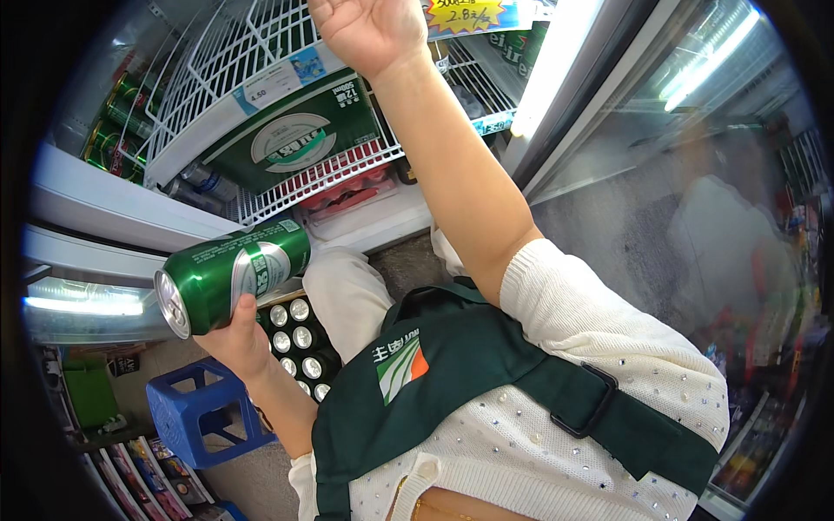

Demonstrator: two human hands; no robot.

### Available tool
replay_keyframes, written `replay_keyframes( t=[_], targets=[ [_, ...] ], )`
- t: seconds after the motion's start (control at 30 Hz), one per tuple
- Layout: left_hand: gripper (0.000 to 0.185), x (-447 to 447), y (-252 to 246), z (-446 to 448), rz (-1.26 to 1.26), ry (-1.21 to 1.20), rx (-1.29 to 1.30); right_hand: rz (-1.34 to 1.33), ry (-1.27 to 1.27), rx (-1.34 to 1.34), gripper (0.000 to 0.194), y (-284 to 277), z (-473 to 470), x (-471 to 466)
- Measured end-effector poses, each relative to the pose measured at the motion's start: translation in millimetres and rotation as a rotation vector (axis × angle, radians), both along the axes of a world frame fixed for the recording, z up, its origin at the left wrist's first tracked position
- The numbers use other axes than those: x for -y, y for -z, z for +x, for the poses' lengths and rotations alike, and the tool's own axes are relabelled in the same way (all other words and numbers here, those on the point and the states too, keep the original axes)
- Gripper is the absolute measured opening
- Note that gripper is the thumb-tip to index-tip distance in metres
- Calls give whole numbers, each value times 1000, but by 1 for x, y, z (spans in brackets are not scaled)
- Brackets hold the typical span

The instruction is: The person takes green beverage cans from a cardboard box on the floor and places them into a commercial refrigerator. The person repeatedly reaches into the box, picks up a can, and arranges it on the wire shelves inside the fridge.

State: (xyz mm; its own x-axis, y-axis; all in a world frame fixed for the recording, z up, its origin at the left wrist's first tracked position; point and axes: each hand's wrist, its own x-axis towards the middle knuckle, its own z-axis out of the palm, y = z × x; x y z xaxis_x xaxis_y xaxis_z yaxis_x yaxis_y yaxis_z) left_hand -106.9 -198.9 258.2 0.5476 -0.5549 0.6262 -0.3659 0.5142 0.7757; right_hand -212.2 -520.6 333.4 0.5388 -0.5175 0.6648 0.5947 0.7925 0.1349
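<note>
My left hand (238, 342) is closed around a large green beverage can (231, 277), which lies tilted with its silver end towards the lower left. Below and right of that hand stands an open carton of cans (296, 345), their silver tops facing up. My right hand (374, 29) is raised at the top edge in front of the cooler's wire shelves, palm towards the camera; its fingers are cut off, so I cannot see whether it holds anything. Under the upper wire shelf (215, 71), a dark green beer carton (293, 140) rests on a lower white wire rack (319, 179).
Glass doors (606, 169) stand open on both sides of the cooler. More green cans (124, 124) are on the cooler's left, and a red package (345, 195) lies under the rack. A blue plastic stool (195, 413) is at the lower left, near a magazine rack (146, 478).
</note>
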Motion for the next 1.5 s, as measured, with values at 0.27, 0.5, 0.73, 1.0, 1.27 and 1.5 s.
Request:
replay_keyframes(
  t=[0.27, 0.5, 0.73, 1.0, 1.27, 1.5],
  targets=[
    [59, 12, -5, -12, 36, 45, 10, 58, 80, -108, 57, 14, -11, 10],
    [57, 10, -5, -12, 83, 40, 33, 25, 27, -47, 59, 12, -15, 14],
    [55, 14, 2, -10, 91, 41, 5, 0, 20, -55, 61, 14, -17, 17],
    [55, 16, 2, -16, 174, 45, 6, 385, -14, 6, 69, -17, -37, 45],
    [49, 30, -13, -45, 309, 51, -111, -375, 322, -360, 54, 5, -52, 10],
    [71, 77, -65, -44, -139, 144, 485, -1855, 1185, -837, 80, -34, -120, -119]
  ],
)
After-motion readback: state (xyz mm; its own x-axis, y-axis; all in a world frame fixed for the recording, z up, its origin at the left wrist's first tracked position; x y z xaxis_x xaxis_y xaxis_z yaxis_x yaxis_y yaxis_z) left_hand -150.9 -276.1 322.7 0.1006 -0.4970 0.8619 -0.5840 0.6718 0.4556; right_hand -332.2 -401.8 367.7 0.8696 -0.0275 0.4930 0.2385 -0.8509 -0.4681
